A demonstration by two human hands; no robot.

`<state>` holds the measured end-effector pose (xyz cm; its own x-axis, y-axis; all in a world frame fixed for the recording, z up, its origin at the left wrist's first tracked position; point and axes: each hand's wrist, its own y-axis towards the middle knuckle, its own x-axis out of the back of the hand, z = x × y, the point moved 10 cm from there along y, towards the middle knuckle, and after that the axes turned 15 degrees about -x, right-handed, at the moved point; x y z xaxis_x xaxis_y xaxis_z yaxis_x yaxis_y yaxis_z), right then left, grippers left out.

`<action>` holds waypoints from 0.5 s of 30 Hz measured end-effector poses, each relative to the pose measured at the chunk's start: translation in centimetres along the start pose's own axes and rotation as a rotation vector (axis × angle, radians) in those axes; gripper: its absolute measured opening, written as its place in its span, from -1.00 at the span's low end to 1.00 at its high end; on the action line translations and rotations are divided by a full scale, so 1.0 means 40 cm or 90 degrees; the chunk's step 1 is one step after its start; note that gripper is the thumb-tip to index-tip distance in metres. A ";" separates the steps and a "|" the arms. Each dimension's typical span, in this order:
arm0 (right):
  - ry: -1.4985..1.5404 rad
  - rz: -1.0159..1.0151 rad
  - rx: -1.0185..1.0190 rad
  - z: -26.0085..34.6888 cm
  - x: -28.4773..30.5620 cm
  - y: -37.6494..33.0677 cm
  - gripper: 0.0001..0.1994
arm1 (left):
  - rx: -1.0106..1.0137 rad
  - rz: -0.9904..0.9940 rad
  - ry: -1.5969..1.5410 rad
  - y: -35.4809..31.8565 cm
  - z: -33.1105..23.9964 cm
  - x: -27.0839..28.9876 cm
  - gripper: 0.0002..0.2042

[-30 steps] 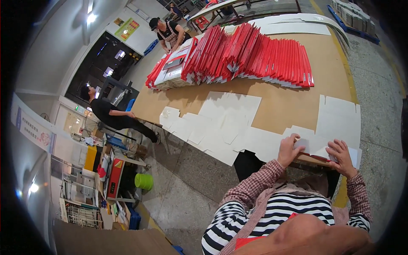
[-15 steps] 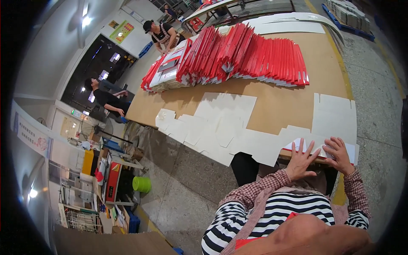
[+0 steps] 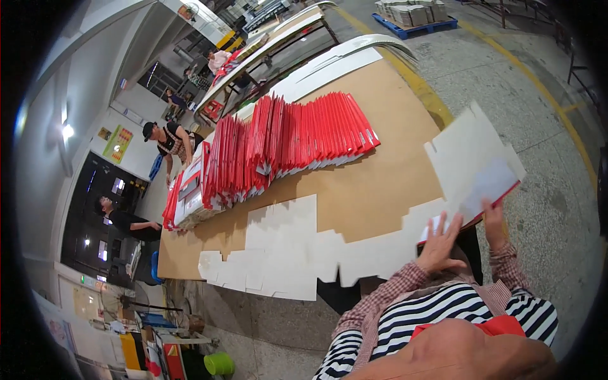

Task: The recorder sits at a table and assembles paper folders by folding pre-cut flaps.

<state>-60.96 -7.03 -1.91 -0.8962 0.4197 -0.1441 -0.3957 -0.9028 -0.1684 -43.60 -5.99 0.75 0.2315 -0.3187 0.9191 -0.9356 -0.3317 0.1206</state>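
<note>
A white card sheet with a red edge (image 3: 491, 183) lies at the near right of the table, its right part smeared by motion. My left hand (image 3: 438, 246) rests on the sheet's left end with fingers spread. At the red edge, my right hand (image 3: 495, 227) has its fingers drawn together and appears to grip the sheet; its fingertips are partly blurred. Beneath and beyond the sheet are pale card pieces (image 3: 459, 149). More overlapping white card pieces (image 3: 282, 231) line the near edge to the left. A long row of red folded card pieces (image 3: 297, 136) stands packed across the table.
Brown board covers the table (image 3: 361, 202). At the far left a person in a cap (image 3: 177, 142) leans over the row's end; another person in black (image 3: 126, 221) is beside the table. A blue pallet with stacks (image 3: 415, 26) and a green bin (image 3: 219, 363) stand on the floor.
My view has turned toward the right. My right hand has gone from lying flat with spread fingers to the red edge, fingers closer together. My left hand stays spread on the sheet.
</note>
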 end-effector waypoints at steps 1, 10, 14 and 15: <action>-0.064 0.044 0.119 0.074 -0.097 -0.017 -0.44 | -0.016 -0.023 -0.018 0.017 -0.019 -0.005 0.24; -0.889 0.422 0.432 0.072 -0.438 -0.104 -0.31 | 0.127 -0.133 0.273 -0.288 0.111 0.151 -0.62; -0.476 0.250 0.478 0.227 -0.331 -0.094 -0.33 | 0.106 -0.031 -0.040 -0.257 0.172 0.245 -0.84; -0.429 0.209 0.472 0.230 -0.308 -0.085 -0.33 | 0.125 0.015 -0.102 -0.253 0.229 0.224 -0.80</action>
<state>-50.41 -9.98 9.42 -0.8177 0.2105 0.5357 0.0672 -0.8894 0.4522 -29.59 -13.63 4.33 0.2642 -0.4592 0.8481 -0.8752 -0.4836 0.0108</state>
